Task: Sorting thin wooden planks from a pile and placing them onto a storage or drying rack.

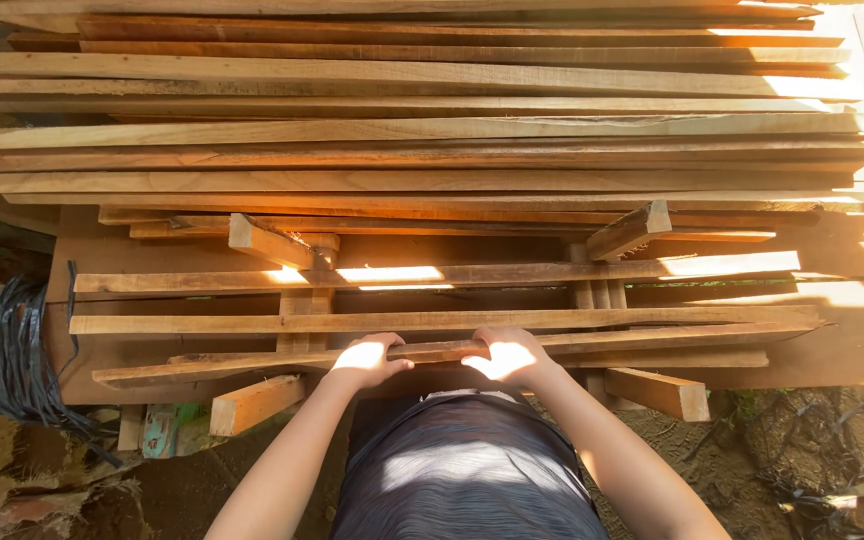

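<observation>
I had both hands on the nearest wooden slat point(452, 351), which lay across the front edge of the stack. My left hand point(364, 360) and right hand point(508, 358) sat close together near its middle, fingers point(393, 342) curled over the far edge and clenched on the slat. Just beyond my fingers lay a second long slat point(432, 320), then a third point(392, 277) in a patch of sun. Farther past them rose the big pile of planks point(412, 130). Well off to the left of my fingers hung a bundle of dark cord point(14, 350).
</observation>
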